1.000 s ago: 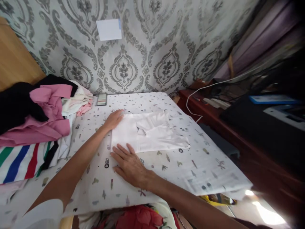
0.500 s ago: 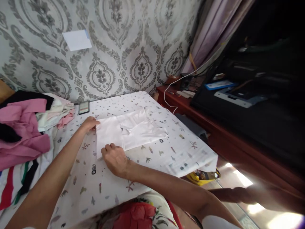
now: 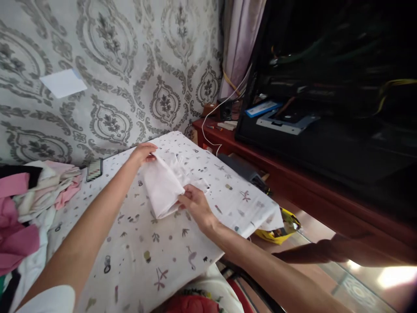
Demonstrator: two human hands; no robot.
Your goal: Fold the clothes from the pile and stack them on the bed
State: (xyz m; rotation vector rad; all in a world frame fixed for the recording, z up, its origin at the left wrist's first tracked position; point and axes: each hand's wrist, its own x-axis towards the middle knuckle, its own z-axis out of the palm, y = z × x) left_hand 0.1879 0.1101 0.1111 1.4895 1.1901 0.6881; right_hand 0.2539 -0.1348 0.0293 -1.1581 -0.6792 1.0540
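Note:
A white cloth garment [image 3: 163, 182], partly folded, rests on the patterned white table cover [image 3: 130, 243]; its exact kind does not show. My left hand [image 3: 145, 153] pinches the garment's far edge, fingers curled round the fabric. At the near right corner my right hand [image 3: 197, 204] grips the same folded edge between thumb and fingers. The edge between the two hands is raised and leans over toward the right. Beyond it, the garment's remaining part lies crumpled on the cover.
Pink, black and white clothes [image 3: 19, 217] are heaped at the left. A phone-like object [image 3: 94, 169] lies near the wall. On the right stands a red-brown cabinet [image 3: 286, 174] with a white cable [image 3: 208, 138]. A yellow bag [image 3: 276, 234] sits below the table's right corner.
Both hands have lifted the garment's left edge and carried it rightward over the rest, making a fold. My right hand has moved right from the near edge. The head view has turned right.

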